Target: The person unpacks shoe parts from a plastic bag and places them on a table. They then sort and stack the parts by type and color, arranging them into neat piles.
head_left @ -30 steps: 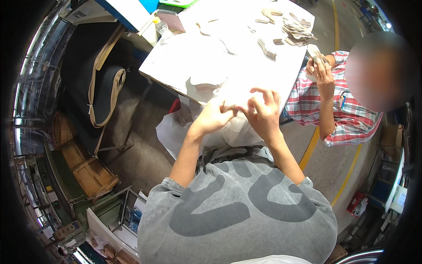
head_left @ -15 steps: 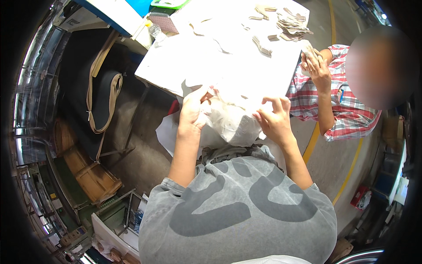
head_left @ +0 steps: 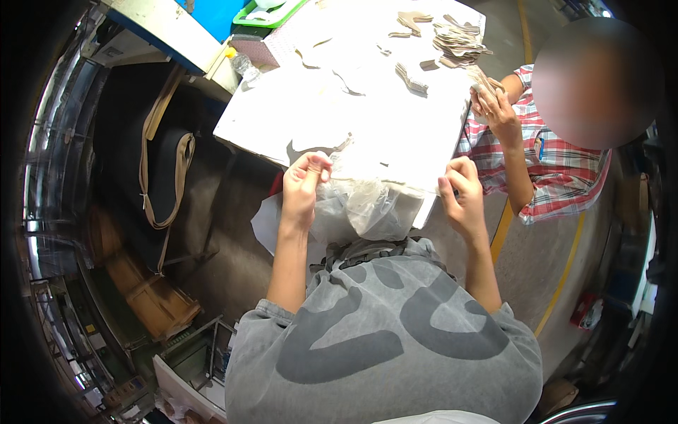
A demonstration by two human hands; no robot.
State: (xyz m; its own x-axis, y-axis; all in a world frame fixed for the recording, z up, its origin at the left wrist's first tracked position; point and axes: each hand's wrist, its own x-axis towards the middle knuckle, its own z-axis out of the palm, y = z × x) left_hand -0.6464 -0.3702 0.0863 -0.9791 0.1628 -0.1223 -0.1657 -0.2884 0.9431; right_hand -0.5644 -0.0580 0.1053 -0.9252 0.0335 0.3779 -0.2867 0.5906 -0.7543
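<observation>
**Clear plastic bag held between both hands at the near counter edge**

Left hand: raised at the near edge of the white counter, fingertips pressed together in a pinch on the left upper edge of a crumpled clear plastic bag. The thumb and forefinger are closed on the film.

Clear plastic bag: it hangs between the two hands, just in front of the person's chest and against the near counter edge. Its long axis runs left to right, roughly parallel to that edge. The bulk of the film bunches nearer the left hand than the right.

Right hand: held at about the same height, to the right of the bag, fingers curled inward. Whether it pinches a corner of the film or is merely closed beside it cannot be told from this view.

Far right: a second person in a red plaid shirt holds a stack of tan cut pieces at the counter's right edge. More tan cut pieces lie in piles on the far part of the counter, well apart from the bag.
</observation>
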